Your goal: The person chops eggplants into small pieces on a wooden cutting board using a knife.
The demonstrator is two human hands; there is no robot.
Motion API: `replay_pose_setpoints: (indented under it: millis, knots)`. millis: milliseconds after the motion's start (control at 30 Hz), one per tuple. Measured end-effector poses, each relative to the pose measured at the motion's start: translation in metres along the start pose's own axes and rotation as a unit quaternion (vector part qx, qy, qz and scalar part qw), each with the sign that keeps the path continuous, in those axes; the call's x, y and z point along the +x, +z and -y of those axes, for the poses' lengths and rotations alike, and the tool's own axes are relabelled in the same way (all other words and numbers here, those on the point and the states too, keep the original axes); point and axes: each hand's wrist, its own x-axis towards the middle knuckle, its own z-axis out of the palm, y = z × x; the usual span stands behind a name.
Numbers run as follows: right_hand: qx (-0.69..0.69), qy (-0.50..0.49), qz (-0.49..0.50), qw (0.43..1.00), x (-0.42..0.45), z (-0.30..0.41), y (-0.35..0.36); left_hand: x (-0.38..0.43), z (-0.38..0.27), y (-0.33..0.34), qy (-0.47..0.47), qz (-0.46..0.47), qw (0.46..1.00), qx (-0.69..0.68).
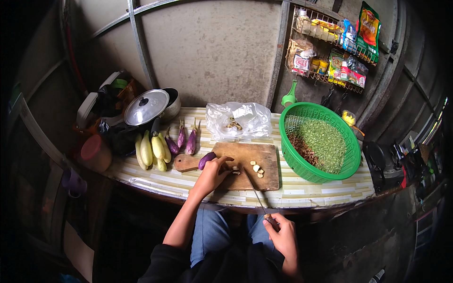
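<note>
My right hand (283, 235) grips the dark handle of a long, thin-bladed knife (255, 189). Its tip reaches over the wooden cutting board (262, 152). On the board's left half rests my left hand (212, 175), index finger and thumb apart, its other fingers partly hidden. Small pale slices (236, 170) lie just beyond those fingertips; whether I touch them is unclear. Several pale pieces, perhaps peeled garlic (256, 168), are right of the blade. A purple eggplant (206, 160) lies against the board's left edge, partly behind my hand.
Pale elongated vegetables (145, 150) and several eggplants (191, 141) lie left. Behind the board is a clear plastic bag (239, 122); a green basket (320, 141) of chopped green and brown food stands right. A lidded pot (147, 106) sits back left. Wire racks (329, 46) hang above.
</note>
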Motion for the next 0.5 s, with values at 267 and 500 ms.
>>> replay_pose_setpoints:
  millis: [267,500]
  knots:
    - [0.005,-0.046,-0.023,0.999,0.0,-0.007,-0.004,0.007,0.004,-0.012,0.023,0.015,1.0,-0.008]
    - [0.019,-0.003,-0.018,1.0,-0.001,-0.005,-0.007,0.035,0.011,0.0,0.052,0.054,0.996,0.043]
